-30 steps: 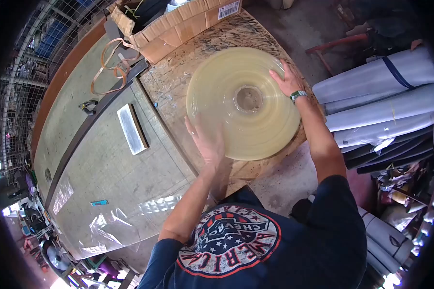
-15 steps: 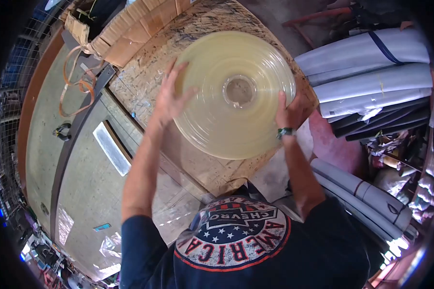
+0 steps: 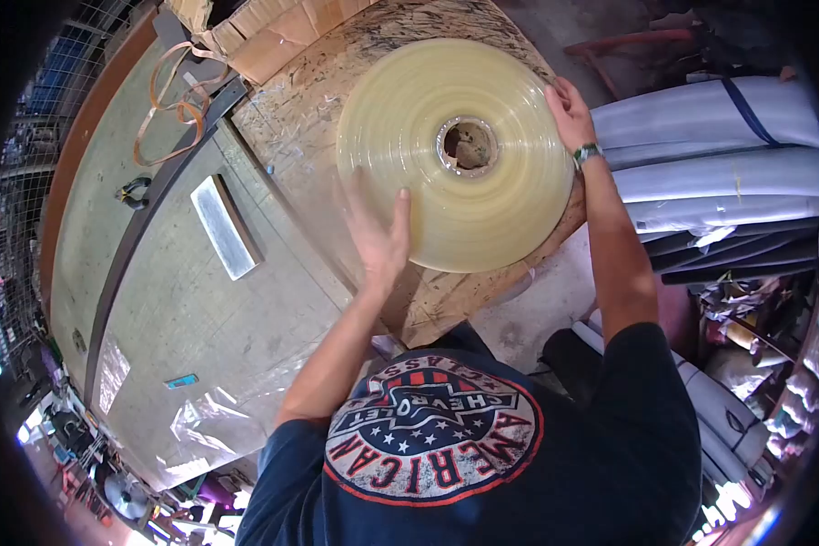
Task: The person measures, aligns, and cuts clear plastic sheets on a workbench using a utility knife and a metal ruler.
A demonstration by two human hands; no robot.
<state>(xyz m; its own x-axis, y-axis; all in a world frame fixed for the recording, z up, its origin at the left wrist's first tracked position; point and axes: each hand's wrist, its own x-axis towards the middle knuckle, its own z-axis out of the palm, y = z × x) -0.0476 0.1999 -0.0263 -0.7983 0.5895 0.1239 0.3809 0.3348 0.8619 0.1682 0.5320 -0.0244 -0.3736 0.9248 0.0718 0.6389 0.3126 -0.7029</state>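
Note:
A large roll of clear, yellowish plastic (image 3: pixel 428 100) lies flat on a worn wooden board, its round core hole showing the board beneath. My left hand (image 3: pixel 378 241) is at the near left edge of the roll, thumb and fingers spread, the fingers partly blurred. At the far right rim, my right hand (image 3: pixel 571 116) holds the roll's outer edge, its thumb by the top and its fingers round the side. A dark green band circles the right wrist.
Left of the board, a grey tabletop (image 3: pixel 164 300) carries a pale rectangular block (image 3: pixel 225 227), black-handled pliers (image 3: pixel 135 193), a small blue item (image 3: pixel 181 381) and a loop of orange strap (image 3: pixel 191 114). A cardboard box (image 3: pixel 291 36) stands behind. Wrapped grey rolls (image 3: pixel 710 177) are stacked at right.
The roll has turned or shifted slightly, and its core hole shows darker. My left hand has slid toward me along the left edge; my right hand has moved farther up the right rim.

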